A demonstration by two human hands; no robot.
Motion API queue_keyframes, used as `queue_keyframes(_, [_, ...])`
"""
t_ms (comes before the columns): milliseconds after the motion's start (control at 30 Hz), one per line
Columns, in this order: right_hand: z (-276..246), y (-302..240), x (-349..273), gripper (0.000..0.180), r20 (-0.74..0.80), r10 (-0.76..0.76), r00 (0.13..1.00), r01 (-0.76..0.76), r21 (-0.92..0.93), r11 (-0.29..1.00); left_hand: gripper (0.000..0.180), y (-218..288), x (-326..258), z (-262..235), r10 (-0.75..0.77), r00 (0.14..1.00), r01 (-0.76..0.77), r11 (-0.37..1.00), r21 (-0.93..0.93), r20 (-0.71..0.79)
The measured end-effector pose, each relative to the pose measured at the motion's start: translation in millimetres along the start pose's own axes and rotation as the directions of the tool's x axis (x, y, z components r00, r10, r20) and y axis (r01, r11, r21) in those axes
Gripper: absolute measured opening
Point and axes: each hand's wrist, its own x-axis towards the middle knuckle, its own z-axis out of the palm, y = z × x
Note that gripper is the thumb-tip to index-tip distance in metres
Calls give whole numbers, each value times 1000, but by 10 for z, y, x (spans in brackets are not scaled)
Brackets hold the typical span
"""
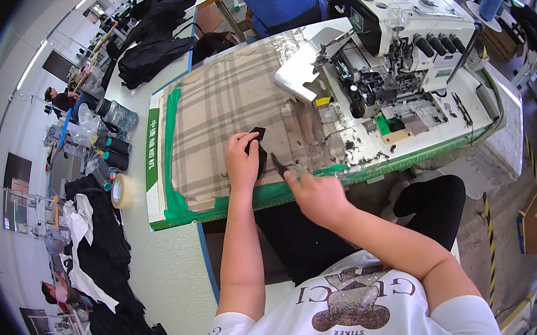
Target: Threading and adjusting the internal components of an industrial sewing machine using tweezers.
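Now, head view, left hand (241, 158): is holding a small black cloth (262, 159), its fingers bending over it and not spreading wide.
Right hand (317, 197): is pinching a thin dark tool (278, 165) that is pointing toward the cloth, just beside it; I cannot tell what kind it is.
Cloth's place: it is lying on the plaid cover (222, 107) of the surface (155, 203), near the green tape (176, 203) and left of the sewing machine (394, 63).
Cloth's feel: it is probably being light and soft, bending easily and not breaking; pinching it by an edge, with thumb and fingers, is seeming best.
Cloth's look: it is showing plain black, rather narrow; fingers are hiding part, so I am not seeing its whole shape.
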Motion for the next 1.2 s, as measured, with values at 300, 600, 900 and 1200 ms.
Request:
queue_keyframes(300, [-633, 980, -532, 39, -40, 451, 892, -447, -236, 863, 16, 21, -47, -76, 11, 1000, -11, 1000, 4, -15])
queue_keyframes(600, [-293, 317, -408, 55, 185, 187, 965, -166, -128, 978, 17, 0, -27, -7, 5, 1000, -5, 1000, 1, 8])
queue_keyframes(900, [-806, 1382, -858, 39, -156, 480, 863, -502, -171, 848, 17, -73, -26, -46, 27, 1000, -27, 999, 19, 13])
queue_keyframes(1200, [-573, 1116, -1151, 47, 2, 155, 988, -155, -58, 986, 15, -59, -44, -12, 25, 999, -25, 1000, -1, -36])
